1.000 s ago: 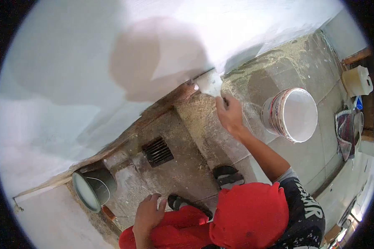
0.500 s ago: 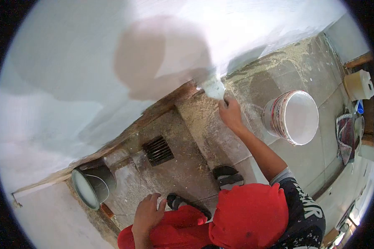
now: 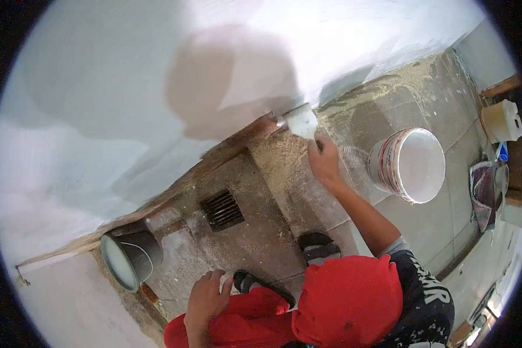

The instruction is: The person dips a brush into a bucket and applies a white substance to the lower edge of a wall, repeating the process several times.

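Observation:
My right hand (image 3: 323, 159) is closed round the handle of a wide putty knife (image 3: 301, 122), its flat blade whitish. The blade's far edge is against the foot of the white wall (image 3: 127, 75), where a bare brown strip (image 3: 232, 139) runs along the base. My left hand (image 3: 207, 298) rests over my knee in red trousers, fingers loosely apart and holding nothing. To the right of my right hand stands a white bucket (image 3: 383, 165) with a smeared outside and a pale inside.
A floor drain grate (image 3: 222, 210) lies in the tiles before my feet. At the left corner a dark bucket (image 3: 148, 255) leans with its pale opening towards me. Dust and crumbs cover the floor along the wall. A yellowish container (image 3: 499, 122) and a cloth (image 3: 481, 191) are at the far right.
The putty knife has turned slightly and its blade now shows flatter and more clearly. My right hand has shifted a little right. My left hand has stayed in place.

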